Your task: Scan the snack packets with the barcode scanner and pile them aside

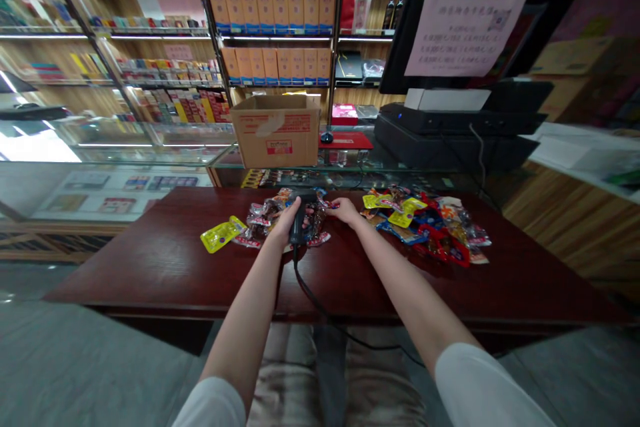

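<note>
My left hand is wrapped round a black handheld barcode scanner, its cable trailing down toward me. Under and around the scanner lies a pile of small packaged snacks, mostly clear and reddish wrappers. My right hand pinches the edge of a small shiny snack packet at the right side of this pile. A yellow packet rests at the pile's left. Further right is a second heap of snack packets in yellow, blue, red and clear wrapping.
The dark red table holds both piles. Behind it, a cardboard box stands on a glass counter. A register with a screen bearing a pink paper sign is at the back right. Shelves of boxed goods line the wall.
</note>
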Tool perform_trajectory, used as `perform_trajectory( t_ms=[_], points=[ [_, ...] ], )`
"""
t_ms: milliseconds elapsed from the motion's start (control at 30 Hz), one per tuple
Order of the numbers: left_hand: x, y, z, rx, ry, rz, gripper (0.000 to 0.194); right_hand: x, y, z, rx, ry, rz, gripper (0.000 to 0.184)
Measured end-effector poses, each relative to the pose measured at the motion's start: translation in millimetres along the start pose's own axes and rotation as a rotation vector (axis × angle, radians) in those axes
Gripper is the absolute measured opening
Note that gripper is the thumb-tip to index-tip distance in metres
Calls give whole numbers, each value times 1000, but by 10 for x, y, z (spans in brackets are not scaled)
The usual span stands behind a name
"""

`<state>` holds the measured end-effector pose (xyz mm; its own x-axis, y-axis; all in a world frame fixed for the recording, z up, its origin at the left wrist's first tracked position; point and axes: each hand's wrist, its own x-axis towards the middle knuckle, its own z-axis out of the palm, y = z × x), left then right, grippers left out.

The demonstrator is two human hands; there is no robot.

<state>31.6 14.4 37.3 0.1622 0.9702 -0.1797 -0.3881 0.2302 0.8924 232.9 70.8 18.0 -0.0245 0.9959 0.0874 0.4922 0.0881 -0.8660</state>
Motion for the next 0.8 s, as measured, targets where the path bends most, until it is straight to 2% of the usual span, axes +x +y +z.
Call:
perform_trajectory(
  t_ms=[167,267,333,433,567,633,800],
  points=[
    [-43,23,5,17,-61,13,62,-166,90,-488,132,128,45,33],
    [-112,66,22,-9,-93,32,65,-336,176,-791,368,182,-20,40],
    [-158,81,42,-9,-130,23,67,-453,260,-917,437,247,-84,42],
    [-205,64,85,39,-194,26,71,-590,406,-972,490,335,-135,44],
    [-251,10,172,145,-296,59,75,-674,509,-930,503,372,-145,44],
    [-278,-8,224,179,-334,48,75,-693,491,-913,580,339,-128,42],
    [-322,-19,304,212,-371,21,73,-742,351,-908,921,178,25,38]
  ],
)
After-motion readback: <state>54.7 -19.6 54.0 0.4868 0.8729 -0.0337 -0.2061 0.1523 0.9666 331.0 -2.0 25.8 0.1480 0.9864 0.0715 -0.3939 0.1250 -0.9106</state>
